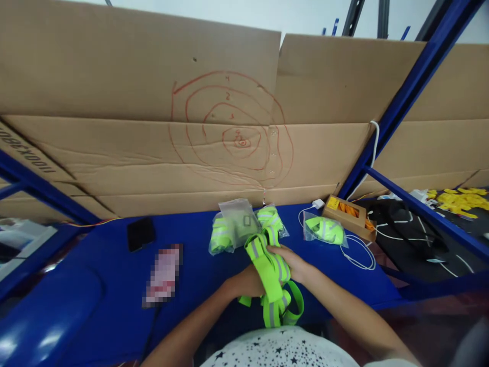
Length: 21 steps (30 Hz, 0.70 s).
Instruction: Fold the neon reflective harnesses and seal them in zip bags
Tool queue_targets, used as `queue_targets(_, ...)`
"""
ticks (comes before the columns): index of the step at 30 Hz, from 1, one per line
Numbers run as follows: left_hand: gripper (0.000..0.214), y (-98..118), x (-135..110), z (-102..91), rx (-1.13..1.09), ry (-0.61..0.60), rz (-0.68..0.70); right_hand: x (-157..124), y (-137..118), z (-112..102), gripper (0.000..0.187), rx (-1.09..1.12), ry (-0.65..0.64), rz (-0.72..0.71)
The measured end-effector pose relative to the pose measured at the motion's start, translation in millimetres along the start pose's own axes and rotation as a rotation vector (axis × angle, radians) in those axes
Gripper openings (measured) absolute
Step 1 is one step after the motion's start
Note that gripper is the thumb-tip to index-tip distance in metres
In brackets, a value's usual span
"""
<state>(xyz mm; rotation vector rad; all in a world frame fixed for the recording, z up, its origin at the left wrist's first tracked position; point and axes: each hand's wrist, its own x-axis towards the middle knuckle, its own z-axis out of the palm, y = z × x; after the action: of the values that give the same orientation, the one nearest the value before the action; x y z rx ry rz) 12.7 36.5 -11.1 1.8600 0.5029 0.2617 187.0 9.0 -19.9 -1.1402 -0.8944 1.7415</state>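
A bundle of neon-green reflective straps [272, 272] with grey stripes is held in front of my body, several loops hanging down. My left hand [250, 281] grips it from the left, its fingers mostly hidden behind the straps. From the right, my right hand [289, 261] is closed on the upper part of the bundle. Just beyond the hands lie a clear bag with green strap [221, 234], a clear plastic bag [240, 219] with a small dark square on it, and another bagged green strap [270, 218].
The blue table [118, 285] carries a black phone-like object [140, 233] and a blurred-out pink item [164, 275]. To the right are a bagged green strap [324, 229], a cardboard box [349, 216] with orange contents and a white cable [359, 257]. Cardboard sheets [133, 153] stand behind.
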Motion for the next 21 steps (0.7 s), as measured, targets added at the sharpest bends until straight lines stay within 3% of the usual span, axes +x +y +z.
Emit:
queue_targets(5,0.078,-4.4,-6.0,-31.9,-0.054,-0.173,-0.029,-0.6,8.5,9.0,0.059,0.137,0.126,-0.041)
queue_targets(10,0.104,-20.9,-16.0,-69.2,-0.103,-0.296,0.027,-3.8,-6.4,-6.8,0.048,0.178,0.267,-0.105)
queue_targets(13,0.090,-37.7,-31.8,-83.1,-0.123,-0.176,-0.107,-6.9,-13.3,-24.5,0.057,0.211,0.313,-0.111)
queue_targets(16,0.075,-38.1,-47.8,-96.2,-0.098,-0.103,-0.216,-9.1,-15.1,-41.2,0.061,0.280,0.397,-0.120)
queue_targets(19,0.062,-25.5,-53.1,-108.4,-0.104,-0.061,-0.160,-8.2,-14.6,-51.2,0.056,0.292,0.478,-0.139)
queue_targets(21,0.048,-18.7,-49.5,-112.0,-0.151,0.040,-0.071,-6.1,-14.9,-52.9,0.052,0.241,0.463,-0.147)
